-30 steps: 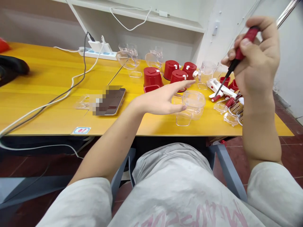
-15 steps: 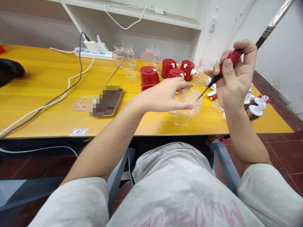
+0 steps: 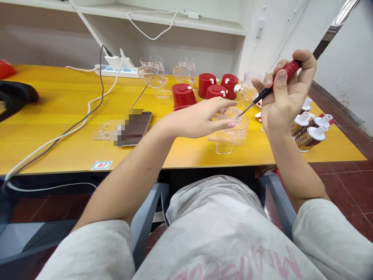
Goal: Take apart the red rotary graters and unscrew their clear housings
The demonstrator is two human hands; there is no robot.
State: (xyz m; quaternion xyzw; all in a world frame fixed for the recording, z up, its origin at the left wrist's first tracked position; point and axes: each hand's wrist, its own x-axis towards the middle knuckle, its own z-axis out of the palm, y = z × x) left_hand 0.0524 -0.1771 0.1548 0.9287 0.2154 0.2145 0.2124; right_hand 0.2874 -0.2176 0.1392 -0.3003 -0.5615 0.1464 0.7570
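My right hand is closed round a red-and-black screwdriver, its handle end against my curled fingers. The shaft slants down to the left, its tip at the top of a clear plastic housing. Steadying that housing is my left hand, thumb at the near side of the round rim and fingers over the far side. The housing stands on the yellow table near its front edge. Whether the tip touches a screw is too small to tell.
Several red plastic cups and more clear housings stand behind. Metal grater drums with white ends are at the right. A phone, a power strip and cables lie left on the table.
The screwdriver tip has shifted slightly left and up over the clear housing, with my right hand tilting a little. My left hand keeps its hold; the whole view has shifted slightly.
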